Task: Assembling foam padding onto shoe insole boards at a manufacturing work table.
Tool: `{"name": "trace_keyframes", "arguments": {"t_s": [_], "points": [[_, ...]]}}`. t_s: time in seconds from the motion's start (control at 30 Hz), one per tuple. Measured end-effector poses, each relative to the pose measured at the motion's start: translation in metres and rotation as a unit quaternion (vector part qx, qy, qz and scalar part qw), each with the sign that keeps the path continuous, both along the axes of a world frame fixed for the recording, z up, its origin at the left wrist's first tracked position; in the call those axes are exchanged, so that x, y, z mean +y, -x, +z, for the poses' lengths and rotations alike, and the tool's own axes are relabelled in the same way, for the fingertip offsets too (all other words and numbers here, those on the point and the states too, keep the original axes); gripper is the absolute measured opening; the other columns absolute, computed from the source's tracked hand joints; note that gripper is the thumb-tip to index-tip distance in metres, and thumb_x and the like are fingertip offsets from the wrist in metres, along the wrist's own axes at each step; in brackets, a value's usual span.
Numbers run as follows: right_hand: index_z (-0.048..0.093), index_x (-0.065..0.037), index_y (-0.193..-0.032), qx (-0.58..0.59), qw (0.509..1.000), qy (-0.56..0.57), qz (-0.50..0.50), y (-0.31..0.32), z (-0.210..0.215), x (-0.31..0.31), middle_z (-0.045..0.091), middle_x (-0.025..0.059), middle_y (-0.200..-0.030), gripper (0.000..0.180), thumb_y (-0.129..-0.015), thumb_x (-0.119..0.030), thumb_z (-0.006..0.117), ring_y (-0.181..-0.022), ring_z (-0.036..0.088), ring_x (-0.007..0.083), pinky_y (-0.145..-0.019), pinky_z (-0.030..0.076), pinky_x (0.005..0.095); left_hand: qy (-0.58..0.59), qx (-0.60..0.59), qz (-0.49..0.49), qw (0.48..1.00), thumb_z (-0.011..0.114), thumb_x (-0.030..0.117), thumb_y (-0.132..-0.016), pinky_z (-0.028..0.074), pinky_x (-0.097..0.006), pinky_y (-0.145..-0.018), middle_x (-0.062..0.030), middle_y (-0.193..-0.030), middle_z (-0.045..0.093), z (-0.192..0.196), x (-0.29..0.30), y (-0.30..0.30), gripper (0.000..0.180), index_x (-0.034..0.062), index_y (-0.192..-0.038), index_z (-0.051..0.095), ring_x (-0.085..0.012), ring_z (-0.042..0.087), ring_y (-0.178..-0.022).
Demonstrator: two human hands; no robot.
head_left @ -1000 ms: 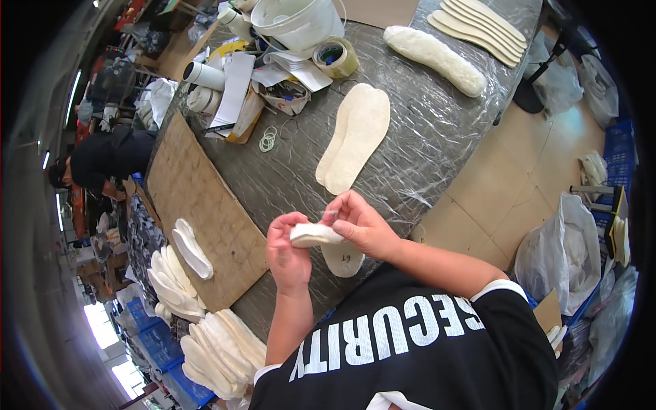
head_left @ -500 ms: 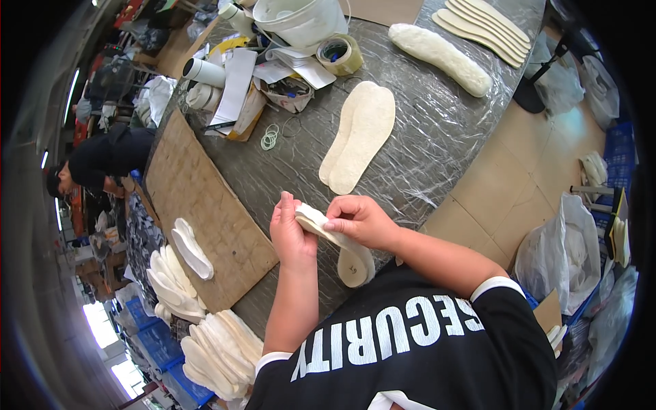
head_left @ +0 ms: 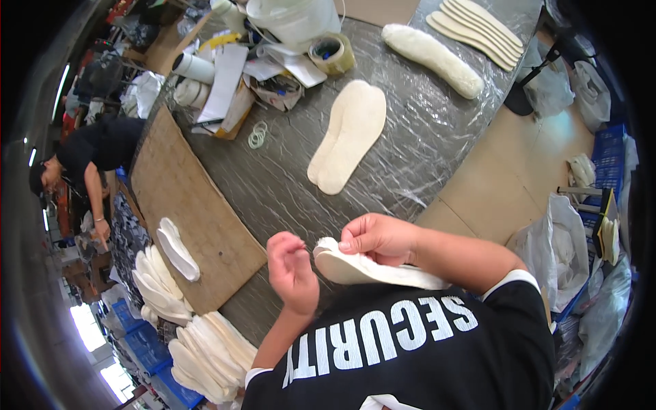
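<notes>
- Pinches a cream insole (head_left: 359, 271) near its left end between thumb and fingers of the right hand (head_left: 383, 238), close before the black shirt (head_left: 410, 328).
- Raises the left hand (head_left: 292, 270) just beside that end, fingers curled inward; whether pinching something, cannot tell.
- Shows, farther off on the film-covered table (head_left: 424, 137), two overlapping flat insoles (head_left: 352, 133).
- Includes, at left, a brown board (head_left: 195, 212) bearing one white insole (head_left: 179, 249), with piled insoles (head_left: 212, 355) nearby.
</notes>
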State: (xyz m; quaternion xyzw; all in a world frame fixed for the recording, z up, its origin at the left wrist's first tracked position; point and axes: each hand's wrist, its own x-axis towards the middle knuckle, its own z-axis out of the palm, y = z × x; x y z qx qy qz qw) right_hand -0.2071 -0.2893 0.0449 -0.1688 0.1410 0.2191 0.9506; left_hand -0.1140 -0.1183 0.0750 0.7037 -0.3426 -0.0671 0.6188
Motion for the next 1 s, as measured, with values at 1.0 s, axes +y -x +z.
{"name": "trace_keyframes", "arguments": {"t_s": [1.0], "points": [[0.059, -0.006, -0.083, 0.036, 0.997, 0.025, -0.057, 0.025, 0.011, 0.027, 0.053, -0.0028, -0.065, 0.024, -0.092, -0.028, 0.066, -0.055, 0.047, 0.0044, -0.051, 0.038, 0.02, -0.294, -0.184, -0.297, 0.889, 0.073, 0.008, -0.072, 0.038, -0.038, -0.082, -0.0019, -0.084, 0.064, 0.075, 0.0, -0.003, 0.017, 0.0082, -0.081, 0.058, -0.0251, 0.057, -0.087]]}}
